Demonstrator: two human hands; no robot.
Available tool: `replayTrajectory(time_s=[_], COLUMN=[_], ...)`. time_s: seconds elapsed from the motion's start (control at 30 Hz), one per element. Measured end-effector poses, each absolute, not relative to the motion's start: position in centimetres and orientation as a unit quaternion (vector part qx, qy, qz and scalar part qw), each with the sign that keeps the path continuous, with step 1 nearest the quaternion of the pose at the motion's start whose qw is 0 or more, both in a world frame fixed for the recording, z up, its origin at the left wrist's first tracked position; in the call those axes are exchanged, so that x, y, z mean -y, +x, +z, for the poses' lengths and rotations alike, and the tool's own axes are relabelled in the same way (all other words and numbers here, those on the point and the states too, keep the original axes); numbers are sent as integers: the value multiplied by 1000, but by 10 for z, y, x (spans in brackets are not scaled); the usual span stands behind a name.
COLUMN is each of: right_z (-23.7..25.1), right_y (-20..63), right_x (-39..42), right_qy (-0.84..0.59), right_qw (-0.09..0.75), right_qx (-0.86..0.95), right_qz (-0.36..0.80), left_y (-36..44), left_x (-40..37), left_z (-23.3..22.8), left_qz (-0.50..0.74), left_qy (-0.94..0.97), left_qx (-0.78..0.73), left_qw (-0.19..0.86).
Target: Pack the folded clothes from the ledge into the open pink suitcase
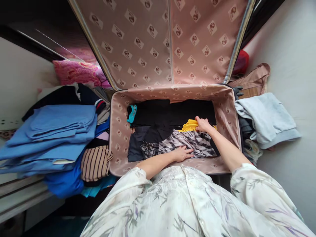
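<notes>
An open suitcase (116, 131) with pink patterned lining lies in front of me, folded clothes inside it. My left hand (182, 153) rests flat, fingers spread, on a black-and-white patterned garment (170, 143) near the suitcase's front wall. Farther back, my right hand (203, 124) has its thumb and fingers closed on the edge of a yellow garment (189, 125), which is partly covered by the patterned one. Black folded clothes (153, 112) fill the back of the case. At their left end shows a turquoise band (132, 113) with lettering.
The suitcase lid (148, 42) stands raised at the back. On the left are stacked blue folded clothes (61, 121), a striped garment (95, 163) and a pink pillow (74, 72). A light grey garment (269, 118) lies on a pile at the right, beside a pale wall (296, 65).
</notes>
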State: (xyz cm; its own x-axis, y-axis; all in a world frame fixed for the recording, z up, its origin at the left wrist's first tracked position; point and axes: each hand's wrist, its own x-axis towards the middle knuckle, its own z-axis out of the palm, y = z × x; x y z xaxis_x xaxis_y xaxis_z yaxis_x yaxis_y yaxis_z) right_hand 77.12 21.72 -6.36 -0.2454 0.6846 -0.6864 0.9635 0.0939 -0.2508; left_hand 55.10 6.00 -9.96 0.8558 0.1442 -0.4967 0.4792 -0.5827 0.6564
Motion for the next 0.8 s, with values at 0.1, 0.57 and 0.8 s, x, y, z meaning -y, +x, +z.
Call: replayTrajectory(time_s=[0.1, 0.57, 0.8], right_z=[-55, 41, 110], right_y=[771, 833, 854], right_x=[-221, -162, -186], right_qy=[570, 707, 711], right_qw=[219, -140, -284], right_qx=[-701, -644, -625], right_qz=[-369, -255, -150], left_y=[550, 557, 552], left_x=[-61, -58, -68], left_z=[-100, -111, -95], left_qz=[-207, -138, -148], left_qy=[866, 872, 862], left_qx=[-175, -189, -167], left_qw=[420, 429, 455])
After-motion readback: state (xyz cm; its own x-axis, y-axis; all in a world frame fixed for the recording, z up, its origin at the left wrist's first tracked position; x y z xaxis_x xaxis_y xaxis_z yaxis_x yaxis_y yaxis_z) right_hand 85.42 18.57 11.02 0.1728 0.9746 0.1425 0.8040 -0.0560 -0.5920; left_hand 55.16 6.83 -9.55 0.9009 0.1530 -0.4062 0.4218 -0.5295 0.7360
